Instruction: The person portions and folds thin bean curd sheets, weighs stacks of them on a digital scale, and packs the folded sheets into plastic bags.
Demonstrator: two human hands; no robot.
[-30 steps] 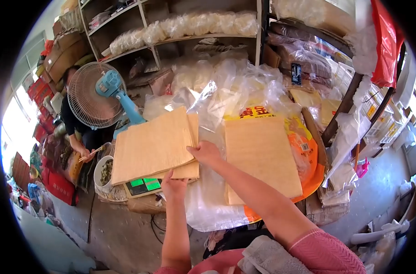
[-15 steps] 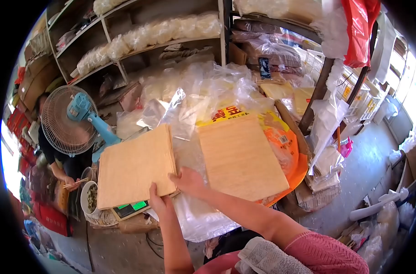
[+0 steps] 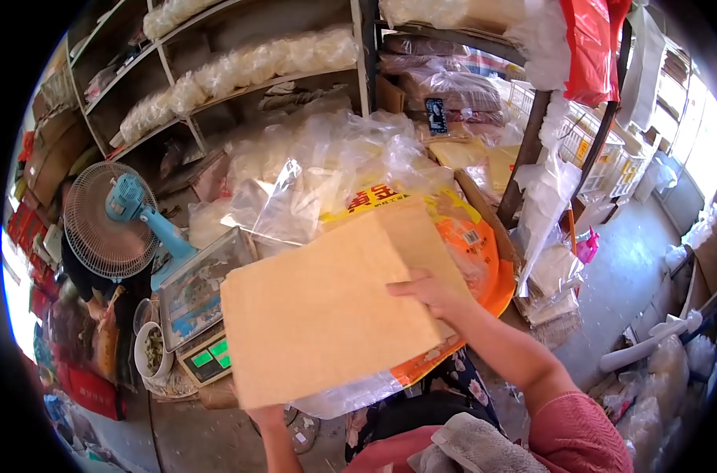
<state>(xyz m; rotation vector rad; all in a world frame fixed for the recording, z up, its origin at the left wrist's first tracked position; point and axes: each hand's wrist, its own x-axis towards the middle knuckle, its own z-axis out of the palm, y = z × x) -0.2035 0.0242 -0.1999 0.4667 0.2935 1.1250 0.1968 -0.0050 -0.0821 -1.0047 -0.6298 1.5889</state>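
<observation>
A stack of thin tan square sheets [image 3: 319, 315] is held up in front of me, tilted. My right hand [image 3: 428, 293] grips its right side, thumb and fingers closed on the edge. At the lower left corner my left hand [image 3: 265, 415] holds the stack from below; most of its fingers are hidden behind the sheets. Partly covered by this stack, a second tan stack [image 3: 425, 240] lies on an orange and yellow printed plastic bag [image 3: 484, 256]. To the left, the digital scale [image 3: 205, 296] shows its bare, worn metal pan and lit green displays.
A blue fan [image 3: 142, 213] stands behind the scale, beside a white bowl of greens [image 3: 152, 351]. Another person's hand [image 3: 98, 307] is at the left. Clear plastic bags [image 3: 295, 165] pile up at the back. A dark post [image 3: 524, 162] rises at the right.
The tan stack has come off the scale and moved right, overlapping the second stack. The scale pan is now uncovered. My right hand has shifted right along with the sheets.
</observation>
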